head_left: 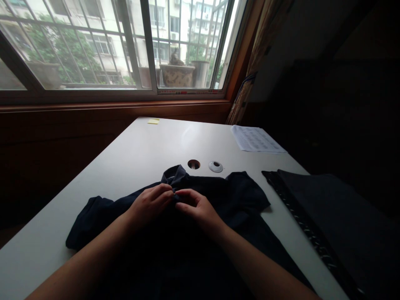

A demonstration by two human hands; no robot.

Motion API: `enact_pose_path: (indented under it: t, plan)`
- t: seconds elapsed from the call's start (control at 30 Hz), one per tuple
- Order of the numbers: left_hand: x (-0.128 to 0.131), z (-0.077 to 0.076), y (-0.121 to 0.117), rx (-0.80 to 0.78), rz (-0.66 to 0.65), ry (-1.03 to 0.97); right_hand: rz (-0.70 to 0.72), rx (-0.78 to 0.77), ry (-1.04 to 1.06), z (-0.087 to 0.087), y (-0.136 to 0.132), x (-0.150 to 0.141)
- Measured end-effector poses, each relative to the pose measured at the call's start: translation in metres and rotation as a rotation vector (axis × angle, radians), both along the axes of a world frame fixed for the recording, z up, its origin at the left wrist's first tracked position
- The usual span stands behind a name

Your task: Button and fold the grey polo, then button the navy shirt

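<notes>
A dark navy short-sleeved collared shirt [246,193] lies spread on the white table, its collar pointing away from me and its sleeves out to both sides. Just below the collar, my left hand [152,203] is closed on the front of the shirt, fingers bent over the cloth. Facing it, my right hand [197,207] pinches the same bit of cloth between thumb and forefinger. The fingertips of both hands almost meet there. Any button between them is too small and dark to make out.
The white table [115,166] has a round cable hole [193,164] with its loose cover [216,166] beside it. Printed papers [258,139] lie at the back right, a yellow sticky note [153,121] at the back left. Folded dark cloth [331,208] covers the right side. A barred window stands beyond.
</notes>
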State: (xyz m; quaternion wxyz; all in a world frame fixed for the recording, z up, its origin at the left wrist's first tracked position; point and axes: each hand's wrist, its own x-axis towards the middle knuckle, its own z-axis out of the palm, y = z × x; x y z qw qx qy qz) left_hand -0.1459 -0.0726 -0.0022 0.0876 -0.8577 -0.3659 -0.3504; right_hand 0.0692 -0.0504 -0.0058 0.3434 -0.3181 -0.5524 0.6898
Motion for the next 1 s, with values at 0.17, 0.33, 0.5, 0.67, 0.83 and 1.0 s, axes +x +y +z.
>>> enact_pose_path:
  t: [0.17,0.33,0.5,0.67,0.83,1.0]
  plan:
    - [0.001,-0.0042,-0.0001,-0.113,-0.031,-0.036,-0.073,0.074,-0.041,0.0018,-0.0024,-0.0032]
    - [-0.0004,-0.0069,0.0008,-0.26,-0.076,-0.133,-0.159,0.127,-0.121,0.0052,-0.0071,-0.0048]
    - [-0.0023,-0.0068,0.0015,-0.317,-0.11,-0.179,-0.183,0.163,-0.146,0.0052,-0.0073,-0.0045]
    - [-0.0009,-0.0047,0.0006,-0.325,-0.11,-0.199,-0.189,0.19,-0.155,0.0028,-0.0065,-0.004]
    - [0.0006,-0.0028,0.0011,-0.311,-0.112,-0.204,-0.196,0.197,-0.171,0.0025,-0.0069,-0.0037]
    - [0.0007,-0.0038,0.0013,-0.304,-0.104,-0.207,-0.205,0.245,-0.198,0.0016,-0.0075,-0.0042]
